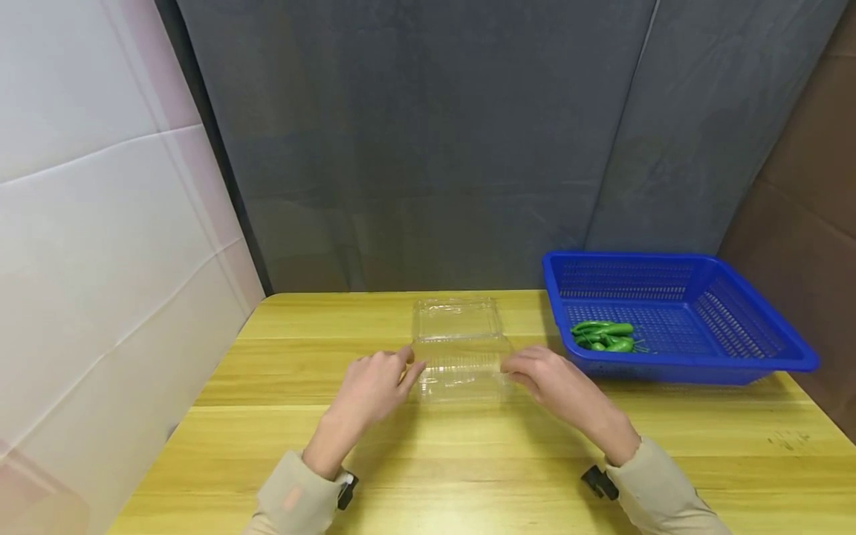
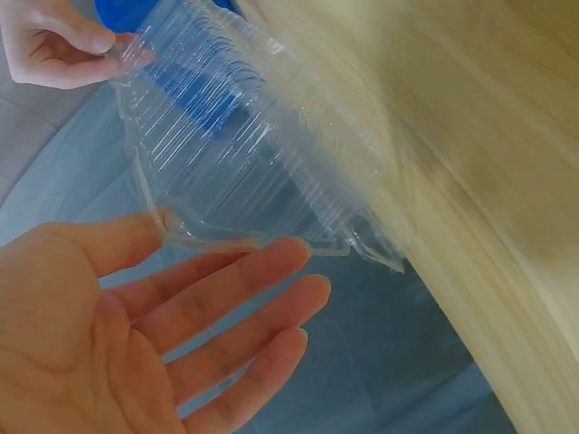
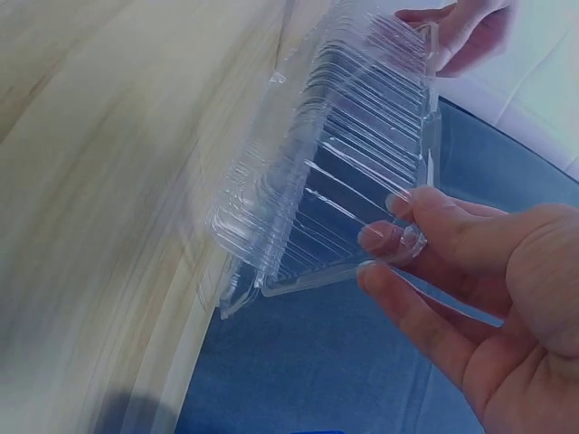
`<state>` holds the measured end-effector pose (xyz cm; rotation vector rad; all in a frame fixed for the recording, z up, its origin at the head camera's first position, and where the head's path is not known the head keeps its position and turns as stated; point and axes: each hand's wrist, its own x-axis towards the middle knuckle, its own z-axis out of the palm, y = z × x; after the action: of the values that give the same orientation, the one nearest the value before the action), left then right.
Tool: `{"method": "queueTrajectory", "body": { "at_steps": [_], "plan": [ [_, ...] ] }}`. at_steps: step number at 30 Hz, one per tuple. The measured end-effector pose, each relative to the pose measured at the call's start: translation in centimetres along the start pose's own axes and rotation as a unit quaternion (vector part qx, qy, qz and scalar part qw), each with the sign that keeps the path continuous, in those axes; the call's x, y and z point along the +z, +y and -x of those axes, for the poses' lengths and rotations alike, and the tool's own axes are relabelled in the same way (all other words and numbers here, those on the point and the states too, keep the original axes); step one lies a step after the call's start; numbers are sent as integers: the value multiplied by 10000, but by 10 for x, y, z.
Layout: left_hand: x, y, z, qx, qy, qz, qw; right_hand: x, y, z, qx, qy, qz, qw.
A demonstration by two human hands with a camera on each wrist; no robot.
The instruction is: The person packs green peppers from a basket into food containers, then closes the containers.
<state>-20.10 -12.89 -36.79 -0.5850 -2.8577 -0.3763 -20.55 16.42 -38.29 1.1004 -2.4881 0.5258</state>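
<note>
A clear plastic clamshell container [image 1: 461,375] lies opened out near the middle of the table, its lid [image 1: 457,318] folded back toward the far edge. Its ribbed part [image 2: 213,136] shows tilted in the left wrist view. My left hand [image 1: 377,385] holds the rim at the left side between thumb and index finger, the other fingers extended. On the opposite side my right hand [image 1: 558,386] pinches the rim near a corner, with fingertips [image 3: 382,237] seen through the plastic. Nothing lies inside the container.
A blue perforated basket [image 1: 695,364] stands at the right of the wooden table [image 1: 301,431]. Several green peppers [image 1: 605,336] lie in its left front corner. A grey curtain [image 1: 414,148] hangs behind the table, and a white panel [image 1: 100,186] rises on the left.
</note>
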Motion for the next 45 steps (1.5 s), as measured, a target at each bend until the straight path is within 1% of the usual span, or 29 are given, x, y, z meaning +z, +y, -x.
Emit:
{"method": "queueTrajectory", "body": {
  "at_steps": [6, 13, 19, 27, 38, 45],
  "plan": [
    [3, -2, 0, -53, 33, -36, 10000, 1, 1, 1, -125, -71, -68, 9999],
    [6, -3, -1, -85, 136, -66, 9999, 2, 2, 1, -81, -241, -154, 9996],
    [9, -3, -2, -230, 166, 18, 9996, 3, 1, 1, -158, -265, -222, 9993],
    [12, -3, -3, -486, 19, 209, 9986, 4, -1, 1, -153, -357, -146, 9991],
    [18, -6, -4, -584, -51, 477, 9971, 7, -2, 3, -188, -548, -67, 9983],
    [20, -7, -4, -755, -183, 585, 9953, 10, -1, 3, -323, -675, -13, 9972]
  ]
}}
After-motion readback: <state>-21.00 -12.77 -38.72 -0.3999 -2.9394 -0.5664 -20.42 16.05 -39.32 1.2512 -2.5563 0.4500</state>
